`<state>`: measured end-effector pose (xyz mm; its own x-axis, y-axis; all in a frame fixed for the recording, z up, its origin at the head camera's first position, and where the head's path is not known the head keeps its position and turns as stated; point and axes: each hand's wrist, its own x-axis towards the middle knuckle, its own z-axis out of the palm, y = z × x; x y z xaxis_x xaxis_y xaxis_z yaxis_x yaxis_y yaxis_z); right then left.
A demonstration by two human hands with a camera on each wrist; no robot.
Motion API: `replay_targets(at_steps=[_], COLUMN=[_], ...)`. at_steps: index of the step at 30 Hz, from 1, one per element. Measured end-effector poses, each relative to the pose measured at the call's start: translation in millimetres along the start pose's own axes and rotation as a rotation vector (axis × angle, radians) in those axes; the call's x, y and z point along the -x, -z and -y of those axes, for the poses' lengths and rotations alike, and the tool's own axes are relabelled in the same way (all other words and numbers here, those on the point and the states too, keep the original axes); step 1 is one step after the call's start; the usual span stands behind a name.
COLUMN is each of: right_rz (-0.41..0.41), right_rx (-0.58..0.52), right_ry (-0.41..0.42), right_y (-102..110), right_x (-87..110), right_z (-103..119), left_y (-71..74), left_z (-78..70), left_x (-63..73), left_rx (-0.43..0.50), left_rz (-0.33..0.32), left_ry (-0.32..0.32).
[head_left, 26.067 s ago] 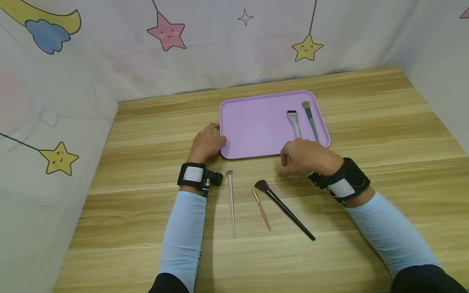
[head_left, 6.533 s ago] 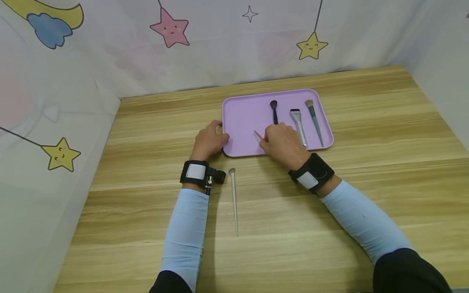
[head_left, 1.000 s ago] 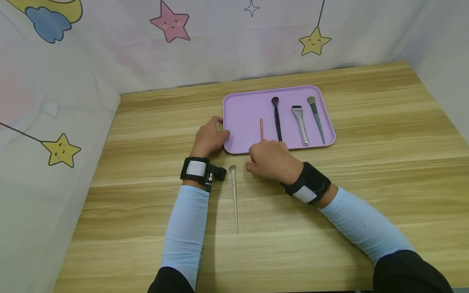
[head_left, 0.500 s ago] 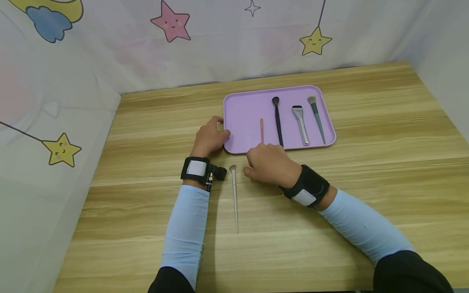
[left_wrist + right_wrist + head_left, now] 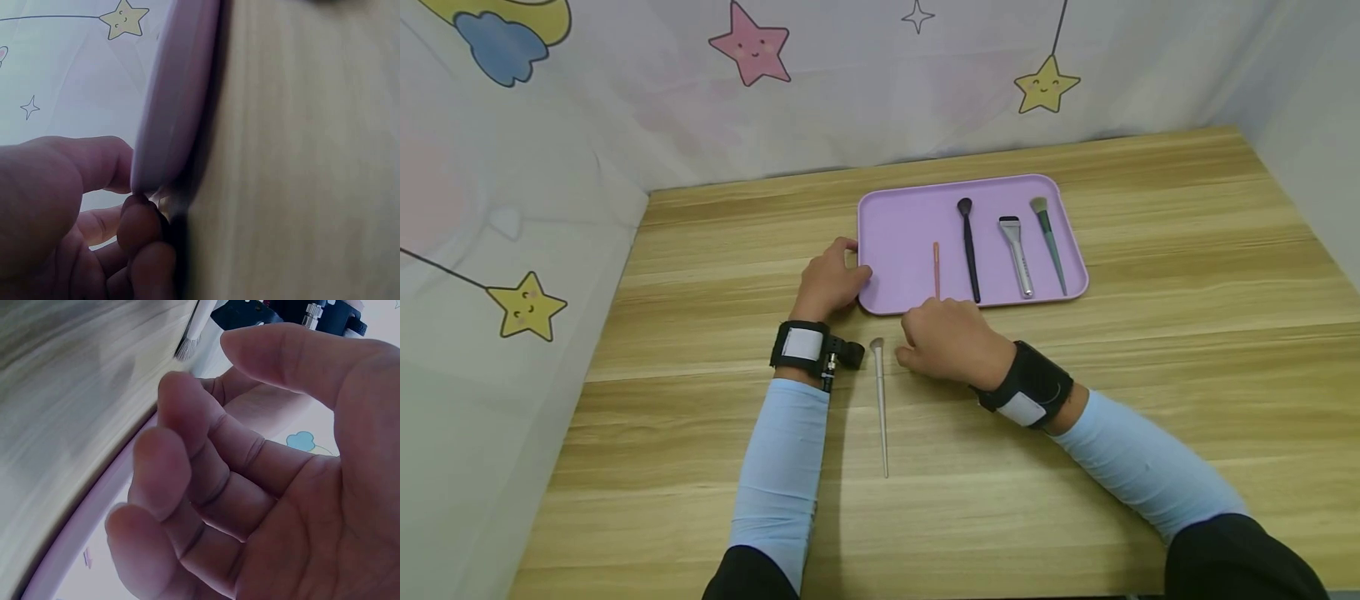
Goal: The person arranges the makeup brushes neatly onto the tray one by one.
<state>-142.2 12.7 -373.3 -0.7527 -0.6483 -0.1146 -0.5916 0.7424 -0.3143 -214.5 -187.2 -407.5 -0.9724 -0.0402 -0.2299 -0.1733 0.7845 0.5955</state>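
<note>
My left hand (image 5: 829,282) grips the left edge of a lilac tray (image 5: 898,242); in the left wrist view its thumb and fingers meet at the tray's rim (image 5: 169,106). On the tray lie a small pink makeup brush (image 5: 936,267), a black makeup brush (image 5: 970,254), a flat silver brush (image 5: 1018,260) and a green-handled brush (image 5: 1052,248). My right hand (image 5: 957,340) is at the tray's front edge, covering the pink brush's lower end in the head view. Its fingers are loosely bent, with nothing in them. A slim pale-handled makeup brush (image 5: 882,408) lies on the table between my forearms.
The wooden table (image 5: 715,250) meets a white printed cloth (image 5: 850,108) at the back and left. Each wrist wears a black camera strap (image 5: 1028,385). The tray stands towards the table's back.
The black and pink brushes, earlier on the table, now lie on the tray. Over the last second my right hand has drawn slightly towards me and left, away from the pink brush.
</note>
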Motion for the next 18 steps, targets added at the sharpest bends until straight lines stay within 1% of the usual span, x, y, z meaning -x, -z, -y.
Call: replay_targets(at_steps=[11,18], right_rz=[0.017,-0.012], right_rx=[-0.003,0.017], right_ry=[0.003,0.043], right_y=[-1.7,-4.7], right_x=[1.4,2.8], right_z=[6.9,9.4], left_y=[0.2,-0.2], left_z=[-1.1,-1.6], left_x=[1.8,1.1], left_rx=[0.009,0.004], left_rz=[-0.001,-0.004], left_ry=[0.004,-0.002])
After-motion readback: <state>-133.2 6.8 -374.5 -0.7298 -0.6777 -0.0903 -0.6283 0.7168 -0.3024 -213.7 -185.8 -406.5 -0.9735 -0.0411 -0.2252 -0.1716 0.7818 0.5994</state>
